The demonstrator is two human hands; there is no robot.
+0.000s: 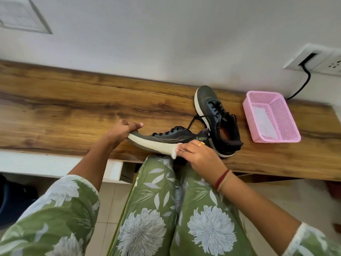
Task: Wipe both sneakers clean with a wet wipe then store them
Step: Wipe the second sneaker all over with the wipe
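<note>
Held sneaker [166,139]: judged light, upper soft, midsole firm; toe end gives a sure hold. Left hand [125,131] grip curled round toe, at front edge of tabletop [73,111]. Right hand [199,156] grip pinching wet wipe [174,154], limp, against heel midsole. Count: two sneakers, second sneaker [219,121] on tabletop; one wipe; one pink basket [271,117].

Worn on the head, looking forward and down at the wooden bench [73,108] from close above its near edge. Wide-angle, taking in the wall [166,34] behind the bench, the lap [166,209] and floor tiles [108,209] before it. One view only.
</note>
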